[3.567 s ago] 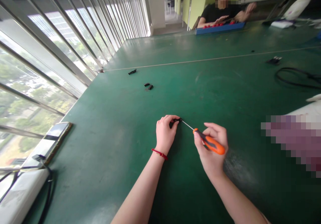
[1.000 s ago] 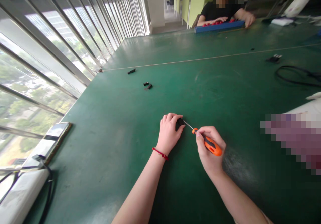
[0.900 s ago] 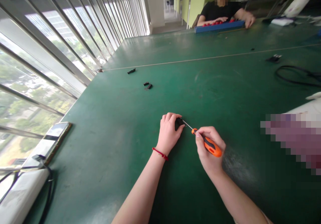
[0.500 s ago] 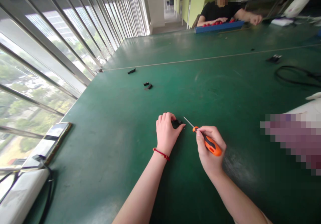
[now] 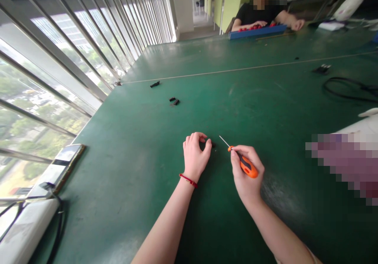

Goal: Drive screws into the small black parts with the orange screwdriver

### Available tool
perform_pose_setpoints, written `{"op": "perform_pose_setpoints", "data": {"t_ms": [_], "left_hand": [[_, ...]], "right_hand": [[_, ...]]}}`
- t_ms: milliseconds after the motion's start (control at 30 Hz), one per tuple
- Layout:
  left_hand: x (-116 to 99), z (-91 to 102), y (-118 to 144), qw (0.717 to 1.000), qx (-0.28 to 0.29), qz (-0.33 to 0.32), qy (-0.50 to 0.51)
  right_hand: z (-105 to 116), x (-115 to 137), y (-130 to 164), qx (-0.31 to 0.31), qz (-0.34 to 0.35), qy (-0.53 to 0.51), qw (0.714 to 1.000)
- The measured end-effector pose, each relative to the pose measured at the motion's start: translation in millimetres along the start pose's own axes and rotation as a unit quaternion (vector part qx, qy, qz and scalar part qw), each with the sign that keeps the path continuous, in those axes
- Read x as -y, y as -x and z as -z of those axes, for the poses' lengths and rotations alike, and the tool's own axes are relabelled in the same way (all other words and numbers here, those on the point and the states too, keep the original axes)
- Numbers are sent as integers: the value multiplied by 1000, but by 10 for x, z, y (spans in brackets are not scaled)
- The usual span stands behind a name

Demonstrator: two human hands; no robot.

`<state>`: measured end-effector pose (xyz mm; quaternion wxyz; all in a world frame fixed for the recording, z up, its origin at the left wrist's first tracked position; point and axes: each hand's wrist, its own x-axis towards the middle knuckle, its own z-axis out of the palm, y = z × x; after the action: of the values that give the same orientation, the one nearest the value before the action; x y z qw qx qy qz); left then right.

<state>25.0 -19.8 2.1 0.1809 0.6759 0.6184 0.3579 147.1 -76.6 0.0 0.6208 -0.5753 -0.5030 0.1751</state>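
Screwdriver (image 5: pixel 248 166): chunky orange handle with dark inlays, orange collar, thin bright shaft; held in the right hand (image 5: pixel 246 185) on a slant, the handle end toward the lower right and the tip pointing up and left, bare and near the black part but apart from it. Black part (image 5: pixel 203 145): small, dark, at the thumb and fingertips of the left hand (image 5: pixel 195 153), its middle covered by the thumb, with dark portions showing on both sides; exact shape and orientation not resolved, firmness of the grip on it likewise unclear
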Motion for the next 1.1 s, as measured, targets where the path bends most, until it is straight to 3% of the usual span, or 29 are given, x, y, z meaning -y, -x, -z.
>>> {"op": "perform_pose_setpoints", "data": {"t_ms": [167, 333, 467, 633, 933, 1100], "left_hand": [[61, -33, -35, 998, -28, 12, 53], [51, -40, -9, 998, -45, -15, 38], [29, 70, 107, 996, 18, -85, -33], [52, 181, 192, 961, 121, -202, -145], [54, 119, 112, 951, 125, -208, -192], [45, 133, 100, 950, 136, -210, -185]], "right_hand": [[-11, -8, -27, -4, -28, -11, 1000], [-25, -49, -49, 2, -40, -23, 999], [-54, -76, -65, 14, -58, -41, 997], [-71, -107, -70, 47, -72, -57, 995], [116, -158, -75, 153, -78, -67, 983], [138, -154, -67, 116, -120, -91, 982]]}}
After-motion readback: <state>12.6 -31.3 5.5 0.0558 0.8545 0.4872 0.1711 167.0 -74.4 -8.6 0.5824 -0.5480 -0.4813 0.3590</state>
